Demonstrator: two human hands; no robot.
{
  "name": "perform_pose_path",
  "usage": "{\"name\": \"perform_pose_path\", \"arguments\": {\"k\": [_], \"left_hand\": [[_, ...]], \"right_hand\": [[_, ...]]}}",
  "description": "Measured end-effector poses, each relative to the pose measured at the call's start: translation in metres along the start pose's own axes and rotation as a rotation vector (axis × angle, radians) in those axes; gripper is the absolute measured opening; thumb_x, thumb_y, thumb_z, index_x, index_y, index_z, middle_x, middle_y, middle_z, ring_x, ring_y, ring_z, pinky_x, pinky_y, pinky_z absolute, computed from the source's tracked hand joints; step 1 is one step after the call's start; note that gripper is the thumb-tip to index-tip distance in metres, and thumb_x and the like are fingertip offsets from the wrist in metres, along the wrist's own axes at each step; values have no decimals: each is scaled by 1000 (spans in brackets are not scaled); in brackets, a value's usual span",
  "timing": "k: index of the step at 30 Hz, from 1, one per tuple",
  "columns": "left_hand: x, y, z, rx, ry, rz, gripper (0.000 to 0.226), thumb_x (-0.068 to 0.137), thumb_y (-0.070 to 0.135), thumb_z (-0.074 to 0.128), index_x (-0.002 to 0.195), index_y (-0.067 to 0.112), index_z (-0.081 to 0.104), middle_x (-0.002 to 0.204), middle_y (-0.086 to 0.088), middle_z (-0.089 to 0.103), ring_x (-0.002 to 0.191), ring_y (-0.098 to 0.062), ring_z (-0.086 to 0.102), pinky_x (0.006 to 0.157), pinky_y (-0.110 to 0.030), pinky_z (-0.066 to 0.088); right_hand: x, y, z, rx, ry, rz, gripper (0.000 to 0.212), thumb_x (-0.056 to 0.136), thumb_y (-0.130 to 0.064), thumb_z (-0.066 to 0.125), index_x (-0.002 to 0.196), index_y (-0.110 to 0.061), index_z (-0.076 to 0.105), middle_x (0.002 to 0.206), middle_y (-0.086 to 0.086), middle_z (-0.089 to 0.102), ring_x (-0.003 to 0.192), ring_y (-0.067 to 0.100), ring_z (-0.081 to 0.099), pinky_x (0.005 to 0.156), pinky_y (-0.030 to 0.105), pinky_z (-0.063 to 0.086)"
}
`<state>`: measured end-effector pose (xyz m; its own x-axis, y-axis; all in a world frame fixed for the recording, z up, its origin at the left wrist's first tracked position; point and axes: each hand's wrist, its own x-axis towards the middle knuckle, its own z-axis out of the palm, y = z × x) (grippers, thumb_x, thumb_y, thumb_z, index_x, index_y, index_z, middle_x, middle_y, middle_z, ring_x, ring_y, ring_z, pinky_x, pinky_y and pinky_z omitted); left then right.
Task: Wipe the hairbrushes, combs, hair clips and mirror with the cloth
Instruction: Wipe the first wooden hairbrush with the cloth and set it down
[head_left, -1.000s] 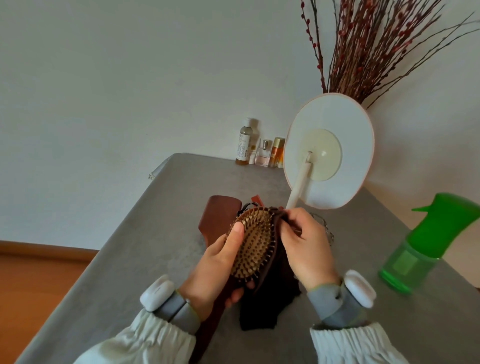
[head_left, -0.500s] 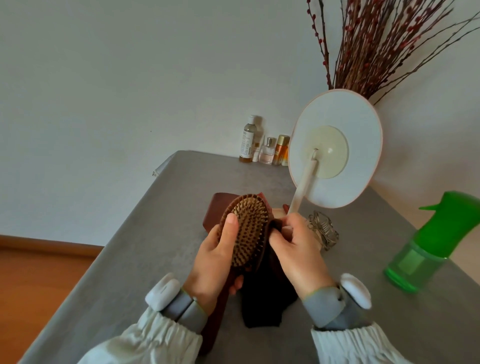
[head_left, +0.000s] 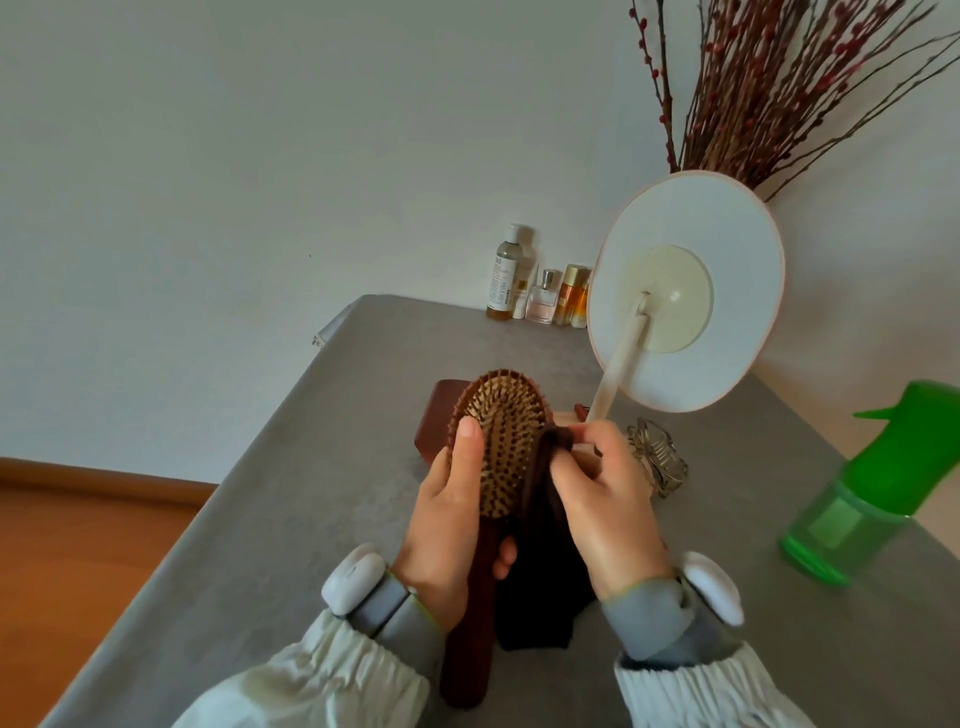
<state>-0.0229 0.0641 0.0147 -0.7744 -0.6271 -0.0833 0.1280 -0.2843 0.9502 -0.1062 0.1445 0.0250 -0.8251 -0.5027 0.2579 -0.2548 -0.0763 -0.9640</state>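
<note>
Hairbrush (head_left: 501, 441) is held upright above the grey worktop (head_left: 291, 493), bristle face turned toward the camera. Its dark handle is gripped by the left hand (head_left: 449, 525), fingers curled round the neck and the thumb laid up along the left rim of the bristle pad. A dark cloth (head_left: 540, 561) is pinched by the right hand (head_left: 605, 499), fingertips closed together on a gathered fold, and that fold is pressed against the right edge of the brush head; the rest of the cloth hangs down between the two wrists to the worktop. Behind the brush head, a reddish-brown wooden item (head_left: 434, 421) lies on the worktop, only partly visible; what it is cannot be determined. A clear hair clip (head_left: 657, 462) lies on the worktop just beside the right hand. A round mirror (head_left: 727, 260) on a pale stem stands tilted behind the hands, its back turned to the camera. A green spray bottle (head_left: 872, 493) stands at the right edge, well apart from the brush. Several small bottles (head_left: 540, 293) are grouped at the far end against the wall, and red-budded branches (head_left: 769, 88) rise behind the mirror. White devices are strapped at both wrists.
</note>
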Motion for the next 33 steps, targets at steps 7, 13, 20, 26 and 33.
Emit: {"name": "perform_pose_path", "arguments": {"k": [7, 13, 20, 26, 33], "left_hand": [[2, -2, -1, -19, 89, 62, 66, 68, 71, 36, 101, 18, 58, 59, -10, 61, 38, -23, 50, 35, -24, 38], [3, -7, 3, -48, 29, 45, 58, 77, 66, 40, 107, 19, 54, 55, -8, 59, 38, -22, 51, 35, -25, 42], [7, -9, -2, -57, 52, 50, 76, 74, 74, 32, 113, 14, 58, 56, -10, 60, 39, -20, 52, 37, -24, 42], [8, -12, -3, -127, 105, 68, 84, 66, 78, 32, 112, 14, 60, 67, -15, 64, 43, -21, 55, 40, -26, 43], [9, -15, 1, -123, 139, 154, 82, 74, 81, 31, 114, 14, 57, 75, -15, 65, 49, -22, 58, 43, -28, 45]], "right_hand": [[-3, 4, 1, 217, -193, 163, 24, 73, -20, 65, 96, -23, 57, 91, 29, 63, 68, 36, 60, 65, 54, 52], [0, 10, 2, 64, -75, 127, 15, 79, -38, 62, 87, -27, 57, 74, 25, 60, 58, 37, 58, 56, 60, 51], [-9, 1, 9, 321, -200, 140, 19, 92, 1, 48, 106, -11, 52, 71, 23, 56, 41, 28, 47, 42, 33, 44], [-13, 0, 10, 328, -291, 142, 34, 89, 6, 51, 117, -14, 50, 86, 20, 61, 53, 29, 51, 46, 32, 43], [-14, 4, 17, 304, -178, 149, 32, 91, 4, 47, 115, -16, 54, 87, 18, 63, 51, 26, 52, 42, 28, 42]]}}
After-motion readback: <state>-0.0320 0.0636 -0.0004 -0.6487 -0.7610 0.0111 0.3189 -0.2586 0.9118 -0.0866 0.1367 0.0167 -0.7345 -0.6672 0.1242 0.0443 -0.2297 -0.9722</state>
